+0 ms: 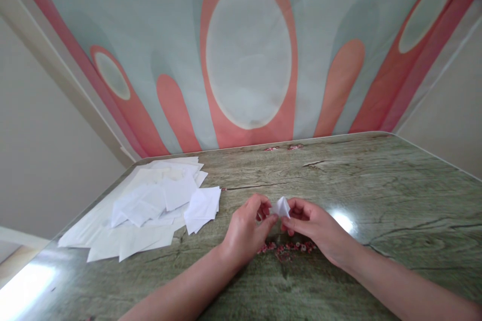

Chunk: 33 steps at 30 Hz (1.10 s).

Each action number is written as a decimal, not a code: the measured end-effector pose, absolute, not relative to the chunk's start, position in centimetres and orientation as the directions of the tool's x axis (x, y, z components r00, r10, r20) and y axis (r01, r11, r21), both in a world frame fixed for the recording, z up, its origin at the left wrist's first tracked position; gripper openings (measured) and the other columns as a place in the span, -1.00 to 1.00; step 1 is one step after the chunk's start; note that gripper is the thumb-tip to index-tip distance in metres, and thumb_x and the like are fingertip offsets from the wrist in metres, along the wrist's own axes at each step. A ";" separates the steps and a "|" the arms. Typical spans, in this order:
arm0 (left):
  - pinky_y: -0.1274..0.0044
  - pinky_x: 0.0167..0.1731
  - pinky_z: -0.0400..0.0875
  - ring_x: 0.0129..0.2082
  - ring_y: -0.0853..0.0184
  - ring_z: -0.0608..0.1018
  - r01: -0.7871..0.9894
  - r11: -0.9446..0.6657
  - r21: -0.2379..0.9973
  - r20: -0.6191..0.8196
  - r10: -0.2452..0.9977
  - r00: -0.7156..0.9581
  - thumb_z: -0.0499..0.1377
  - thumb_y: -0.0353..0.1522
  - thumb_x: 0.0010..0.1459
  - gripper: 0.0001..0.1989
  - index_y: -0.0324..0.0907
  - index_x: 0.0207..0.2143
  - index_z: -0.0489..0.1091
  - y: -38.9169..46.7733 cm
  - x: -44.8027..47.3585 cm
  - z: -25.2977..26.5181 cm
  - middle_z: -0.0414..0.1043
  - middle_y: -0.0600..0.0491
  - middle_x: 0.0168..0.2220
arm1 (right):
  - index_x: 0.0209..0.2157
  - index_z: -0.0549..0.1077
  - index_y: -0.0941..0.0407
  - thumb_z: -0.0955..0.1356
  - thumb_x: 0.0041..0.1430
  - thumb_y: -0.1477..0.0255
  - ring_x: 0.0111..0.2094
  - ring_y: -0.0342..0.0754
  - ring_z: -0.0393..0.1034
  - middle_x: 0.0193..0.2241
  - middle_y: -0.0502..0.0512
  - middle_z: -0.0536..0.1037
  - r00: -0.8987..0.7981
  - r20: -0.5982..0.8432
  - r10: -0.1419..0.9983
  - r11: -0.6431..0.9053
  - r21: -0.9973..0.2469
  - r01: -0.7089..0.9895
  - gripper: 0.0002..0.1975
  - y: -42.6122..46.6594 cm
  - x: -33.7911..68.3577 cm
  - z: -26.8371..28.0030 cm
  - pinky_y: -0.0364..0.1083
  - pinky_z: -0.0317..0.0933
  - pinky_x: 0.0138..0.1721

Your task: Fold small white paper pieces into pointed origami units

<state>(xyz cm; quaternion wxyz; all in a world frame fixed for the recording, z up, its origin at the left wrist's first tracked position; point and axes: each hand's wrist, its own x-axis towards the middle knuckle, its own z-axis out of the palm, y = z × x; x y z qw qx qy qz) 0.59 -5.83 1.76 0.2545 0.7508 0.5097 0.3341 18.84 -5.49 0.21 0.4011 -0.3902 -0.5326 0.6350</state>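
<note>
Between my two hands is a small folded white paper [281, 206], raised into a point, just above the table. My left hand [250, 225] pinches its left side between thumb and fingers. On the right side my right hand [307, 218] grips the same paper, its fingers curled behind. The fingertips hide part of the folds. To the left of my left hand lies a short stack of square white paper sheets [202, 208], and no hand touches it.
A spread pile of white and cream paper [150, 241] covers the left part of the wood-patterned table [406, 185]. Reddish patterned marks [286, 248] show on the tabletop below my hands. Behind the table's far edge hangs a backdrop [248, 60] with orange and white ovals.
</note>
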 end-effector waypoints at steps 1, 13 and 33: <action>0.56 -0.32 0.30 -0.39 0.40 0.42 0.590 -0.361 0.723 0.248 0.932 0.266 0.17 -0.43 0.09 -0.89 -0.16 -0.30 0.29 -5.9 0.6 1.8 0.37 0.12 -0.39 | -0.30 0.40 0.14 0.40 0.08 0.27 -0.44 -0.15 0.26 -0.47 -0.04 0.41 -0.378 -0.063 0.924 -0.097 -0.992 -0.074 -0.76 -5.5 18.8 0.2 -0.15 0.15 -0.39; 0.58 -0.33 0.28 -0.37 0.37 0.45 0.625 -0.396 0.673 0.155 0.902 0.404 0.02 -0.45 0.22 -0.88 -0.14 -0.29 0.35 -5.8 0.1 2.0 0.42 0.09 -0.38 | -0.25 0.42 0.10 0.26 0.22 0.24 -0.37 -0.10 0.31 -0.42 0.00 0.44 -0.428 0.013 0.904 0.077 -0.988 0.132 -0.77 -5.8 19.6 1.7 -0.13 0.19 -0.36; 0.63 -0.51 0.23 -0.56 0.46 0.37 0.473 -0.244 0.846 0.153 0.963 0.223 0.12 -0.42 0.11 -0.94 -0.19 -0.44 0.30 -6.1 1.4 1.9 0.35 0.16 -0.56 | -0.33 0.46 0.05 0.32 0.19 0.40 -0.44 -0.11 0.40 -0.43 -0.01 0.52 -0.213 0.400 0.891 0.453 -0.776 0.438 -0.92 -7.0 18.3 1.0 -0.12 0.28 -0.40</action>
